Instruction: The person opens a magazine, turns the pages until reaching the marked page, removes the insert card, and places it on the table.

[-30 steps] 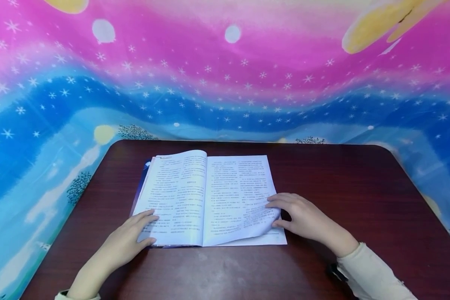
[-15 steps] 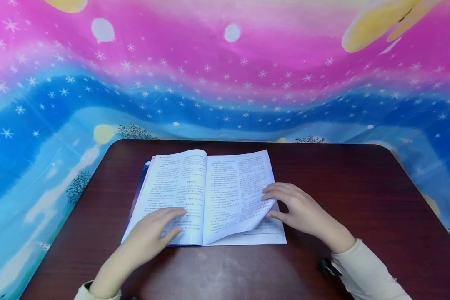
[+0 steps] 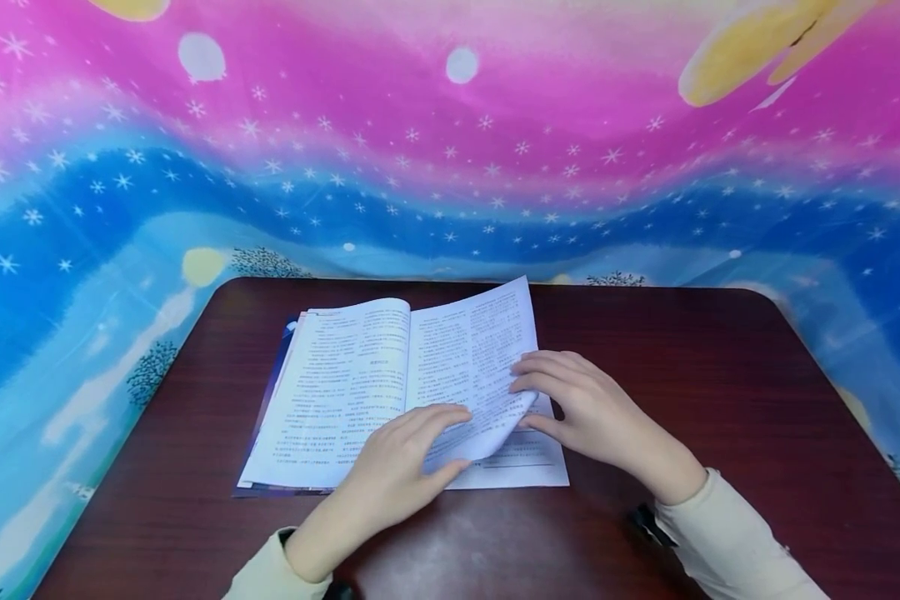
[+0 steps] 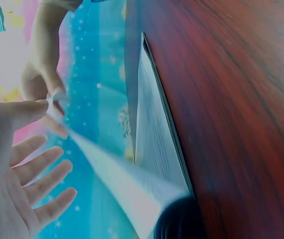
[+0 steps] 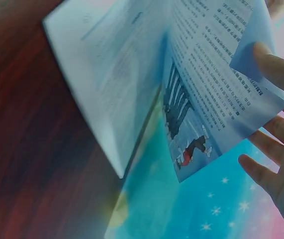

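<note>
An open magazine [image 3: 330,392] with columns of print lies on the table. My right hand [image 3: 600,408] pinches the lower outer part of a right-hand page [image 3: 487,342], which is lifted and bent over. In the right wrist view the thumb [image 5: 276,64] presses on the curled page, with the other fingers behind it. A drawing of figures [image 5: 186,124] shows on the page's underside. My left hand [image 3: 397,467] is over the magazine's lower middle, close to the raised page. In the left wrist view its fingers [image 4: 47,179] are spread and loose; whether they touch the paper I cannot tell.
The dark reddish-brown table [image 3: 720,400] extends on both sides of the magazine. Behind it hangs a pink and blue cloth [image 3: 450,167] with snowflakes. A dark cover edge [image 3: 273,383] sticks out at the magazine's left.
My left hand has moved right, from the left page's edge to the raised page. My right hand has shifted slightly left and up, lifting the right-hand page higher.
</note>
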### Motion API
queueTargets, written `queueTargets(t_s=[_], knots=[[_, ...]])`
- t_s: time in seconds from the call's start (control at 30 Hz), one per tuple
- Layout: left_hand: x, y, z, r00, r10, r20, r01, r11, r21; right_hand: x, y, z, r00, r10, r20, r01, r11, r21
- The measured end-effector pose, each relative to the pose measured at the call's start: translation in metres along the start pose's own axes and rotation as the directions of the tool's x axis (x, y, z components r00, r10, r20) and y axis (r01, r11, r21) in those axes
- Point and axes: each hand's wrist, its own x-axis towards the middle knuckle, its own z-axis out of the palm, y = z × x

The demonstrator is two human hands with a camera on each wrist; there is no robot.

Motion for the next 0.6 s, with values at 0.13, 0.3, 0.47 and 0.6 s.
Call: queueTargets(t_s=[0.13,0.3,0.47,0.6], knots=[[0.011,0.007,0.007,0.999,0.036,-0.017,-0.037,0.999,-0.036,0.006,-0.006,-0.005,1.000,-0.017,-0.002,0.017,1.000,-0.025],[0.018,0.010,0.012,0.996,0.065,-0.053,-0.068,0.996,-0.052,0.010,-0.010,-0.007,0.999,-0.033,-0.007,0.033,0.999,-0.040],[0.021,0.012,0.015,0.996,0.055,-0.074,-0.062,0.994,-0.088,0.011,-0.011,-0.008,0.999,-0.044,-0.021,0.044,0.998,-0.042],[0.021,0.013,0.015,0.996,0.065,-0.060,-0.070,0.993,-0.096,0.011,-0.011,-0.007,0.999,-0.041,-0.031,0.040,0.998,-0.040]])
